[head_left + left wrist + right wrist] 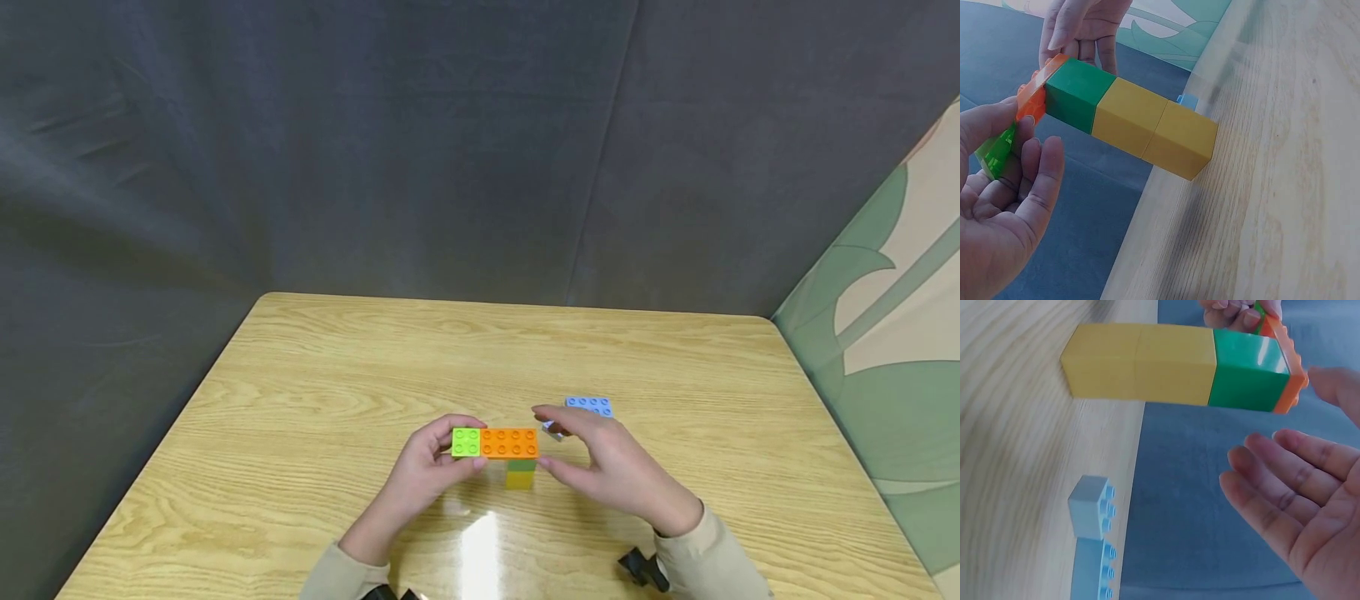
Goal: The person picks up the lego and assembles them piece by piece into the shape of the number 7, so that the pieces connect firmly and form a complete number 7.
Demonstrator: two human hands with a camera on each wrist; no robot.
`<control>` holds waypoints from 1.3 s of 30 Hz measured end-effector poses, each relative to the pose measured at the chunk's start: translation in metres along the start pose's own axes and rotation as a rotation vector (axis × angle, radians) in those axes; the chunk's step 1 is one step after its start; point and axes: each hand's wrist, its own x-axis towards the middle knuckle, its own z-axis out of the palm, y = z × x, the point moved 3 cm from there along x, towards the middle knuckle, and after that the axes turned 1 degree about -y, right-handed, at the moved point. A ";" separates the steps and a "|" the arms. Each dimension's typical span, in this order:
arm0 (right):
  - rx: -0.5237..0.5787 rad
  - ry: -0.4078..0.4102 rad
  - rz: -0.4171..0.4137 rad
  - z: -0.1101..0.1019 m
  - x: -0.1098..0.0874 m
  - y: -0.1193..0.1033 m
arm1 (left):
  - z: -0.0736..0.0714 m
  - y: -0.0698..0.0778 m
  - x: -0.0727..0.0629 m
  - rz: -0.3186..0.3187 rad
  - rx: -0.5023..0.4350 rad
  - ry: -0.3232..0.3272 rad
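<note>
A tower of two yellow bricks (pixel 1130 119) with a green brick (pixel 1079 92) above them stands on the table. Across its top lies a thin orange brick (pixel 510 443), reaching out to the left past the tower. At that overhanging end sits a light green brick (pixel 466 442), in line with the orange one. My left hand (pixel 426 460) pinches the light green brick between thumb and fingers. Beside the orange brick's right end is my right hand (pixel 611 460), fingers spread and loosely bent, thumb tip close to the brick's edge, nothing in its grasp.
Light blue bricks (pixel 588 406) lie on the wooden table (pixel 360 350) behind the right hand, which partly covers them. Dark cloth (pixel 450 150) hangs beyond the far edge, and a leaf-patterned cloth (pixel 870 333) borders the right side.
</note>
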 end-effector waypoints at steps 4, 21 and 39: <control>-0.039 0.026 0.003 -0.004 -0.002 0.005 | 0.000 0.000 0.000 0.003 0.007 0.005; -0.224 0.072 0.075 -0.013 -0.015 0.033 | 0.000 -0.001 0.000 -0.004 0.009 0.000; -0.243 0.051 0.210 -0.017 -0.019 0.078 | 0.000 -0.002 0.000 0.012 0.029 -0.002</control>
